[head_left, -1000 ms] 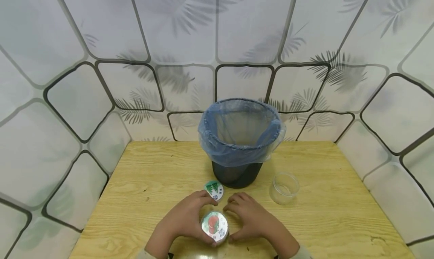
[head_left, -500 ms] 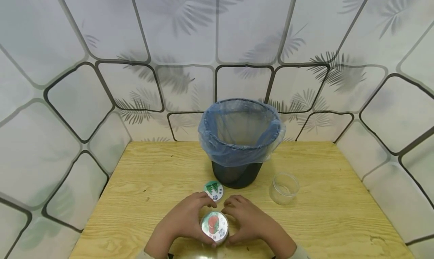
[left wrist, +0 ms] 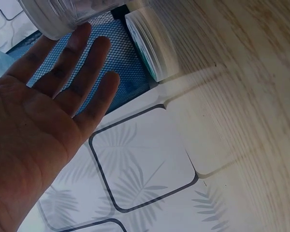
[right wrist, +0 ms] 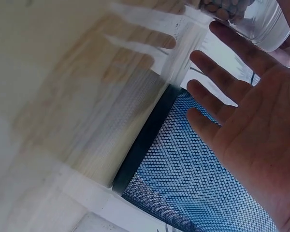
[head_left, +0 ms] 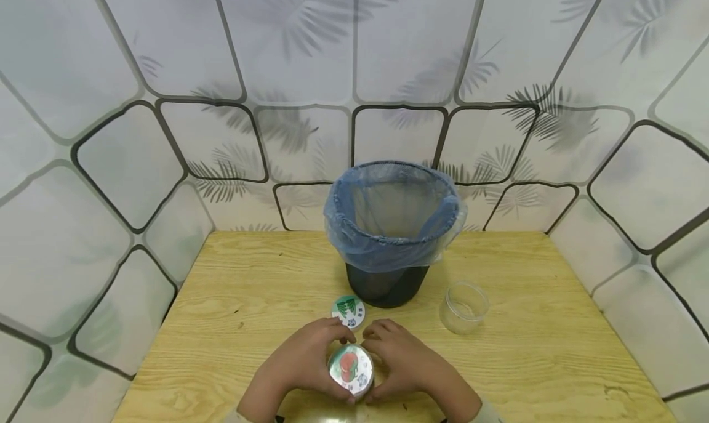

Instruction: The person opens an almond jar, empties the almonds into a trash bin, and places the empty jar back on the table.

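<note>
A clear plastic jar, its lid printed with a red picture, stands at the table's near middle. Small brown pieces show inside it in the right wrist view. My left hand holds it from the left, thumb along the near side and index finger round the far side. From the right, my right hand holds it too, thumb and index finger at its wall. In both wrist views the other fingers spread out away from the jar. Just beyond the left fingertips lies a flat lid with a green print.
A black mesh bin lined with a blue bag stands behind the hands. An open clear tub sits right of it on the wooden table. Patterned wall panels enclose the table's back and sides.
My right hand has moved slightly left, closing up to the jar. The left fingers have drawn in a little nearer. The jar, lid, bin and tub stay in place.
</note>
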